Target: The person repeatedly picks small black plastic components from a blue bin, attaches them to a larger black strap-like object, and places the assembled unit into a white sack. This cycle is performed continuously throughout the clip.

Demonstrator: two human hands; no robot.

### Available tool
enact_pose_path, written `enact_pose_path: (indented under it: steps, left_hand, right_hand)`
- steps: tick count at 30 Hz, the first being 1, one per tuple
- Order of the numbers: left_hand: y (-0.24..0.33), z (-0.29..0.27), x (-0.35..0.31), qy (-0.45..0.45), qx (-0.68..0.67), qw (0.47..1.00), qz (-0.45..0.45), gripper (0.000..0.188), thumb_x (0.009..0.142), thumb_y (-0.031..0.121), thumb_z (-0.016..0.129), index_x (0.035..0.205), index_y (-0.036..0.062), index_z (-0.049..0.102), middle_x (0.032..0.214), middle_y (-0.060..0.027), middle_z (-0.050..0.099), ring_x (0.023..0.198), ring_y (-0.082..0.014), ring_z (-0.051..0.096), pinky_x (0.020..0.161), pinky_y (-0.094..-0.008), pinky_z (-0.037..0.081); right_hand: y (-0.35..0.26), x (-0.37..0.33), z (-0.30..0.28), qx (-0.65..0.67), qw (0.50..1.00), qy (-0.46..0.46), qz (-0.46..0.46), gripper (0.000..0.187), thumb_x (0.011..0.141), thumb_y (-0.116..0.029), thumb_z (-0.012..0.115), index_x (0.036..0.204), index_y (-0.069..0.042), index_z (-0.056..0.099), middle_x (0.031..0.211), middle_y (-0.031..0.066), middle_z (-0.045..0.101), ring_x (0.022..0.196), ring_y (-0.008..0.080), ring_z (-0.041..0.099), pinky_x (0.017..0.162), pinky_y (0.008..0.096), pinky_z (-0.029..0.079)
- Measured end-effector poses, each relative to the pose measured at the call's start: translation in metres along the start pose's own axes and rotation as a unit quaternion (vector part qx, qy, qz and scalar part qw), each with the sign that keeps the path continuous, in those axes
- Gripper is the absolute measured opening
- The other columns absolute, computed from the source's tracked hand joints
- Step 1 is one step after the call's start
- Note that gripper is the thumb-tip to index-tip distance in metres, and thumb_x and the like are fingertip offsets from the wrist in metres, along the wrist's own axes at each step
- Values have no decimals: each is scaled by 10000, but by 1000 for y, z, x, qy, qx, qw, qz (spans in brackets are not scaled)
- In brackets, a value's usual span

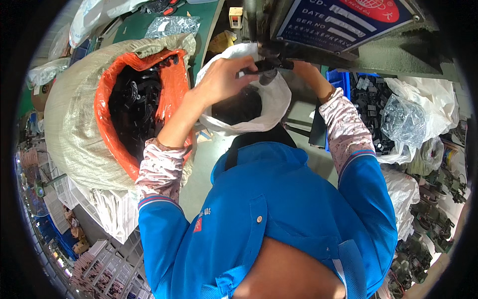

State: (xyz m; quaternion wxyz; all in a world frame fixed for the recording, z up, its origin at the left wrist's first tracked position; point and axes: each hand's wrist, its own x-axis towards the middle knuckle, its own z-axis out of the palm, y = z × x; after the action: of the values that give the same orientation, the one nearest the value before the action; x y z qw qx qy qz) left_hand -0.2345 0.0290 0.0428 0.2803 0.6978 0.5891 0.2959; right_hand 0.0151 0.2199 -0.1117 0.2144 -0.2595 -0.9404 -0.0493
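My left hand [224,77] is closed, its thumb and fingers pinching a dark black part [249,71] under the machine's metal spindle [268,50]. On the other side of the spindle, my right hand [304,72] reaches in at the same height. Its fingertips are shaded and mostly hidden beside the machine, so their grip does not show. Below both hands stands a white woven sack [276,107] with its mouth open and black pieces [239,104] inside. To the left, a large beige sack [69,109] with an orange liner [107,119] holds many black plastic parts [134,94].
A green machine body [398,62] with a blue plate [343,22] overhangs at upper right. Past my right arm, a blue crate [338,79] holds dark parts beside clear plastic bags [406,119]. A green table [134,27] lies behind the beige sack, with a small box [236,18] nearby.
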Motion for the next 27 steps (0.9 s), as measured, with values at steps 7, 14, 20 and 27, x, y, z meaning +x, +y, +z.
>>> enact_pose_path:
  steps: [7, 14, 20, 27]
  left_hand:
    - [-25, 21, -51, 48, 94, 992, 64, 294, 831, 262, 723, 1046, 73, 655, 979, -145, 681, 839, -363, 660, 727, -412, 539]
    - [-38, 103, -101, 122, -3, 991, -56, 523, 858, 185, 724, 1329, 54, 537, 1387, -196, 527, 1270, -334, 522, 1042, -385, 426]
    - [-12, 156, -125, 157, -173, 954, -188, 165, 917, 61, 645, 1070, 33, 699, 963, -90, 730, 902, -131, 687, 799, -273, 526]
    - [6, 170, -104, 239, -221, 927, -186, 132, 940, 43, 609, 1042, 7, 683, 864, -74, 718, 822, -108, 667, 762, -253, 515]
  right_hand:
    - [15, 12, 29, -46, 998, 41, 21, 276, 858, -150, 624, 1121, -75, 656, 1190, 184, 619, 1030, 398, 600, 923, 500, 454]
    - [8, 12, -5, 358, 919, -91, 138, 235, 897, -129, 601, 1105, -33, 652, 1151, 171, 638, 1038, 370, 615, 931, 485, 486]
    - [-65, 30, -122, 699, 659, -159, 229, 256, 955, -177, 600, 1124, 9, 641, 1045, 123, 661, 953, 234, 650, 893, 399, 542]
    - [-41, 39, -73, 834, 515, -165, 106, 224, 865, -64, 707, 1073, 11, 673, 967, 104, 702, 822, 195, 677, 739, 331, 569]
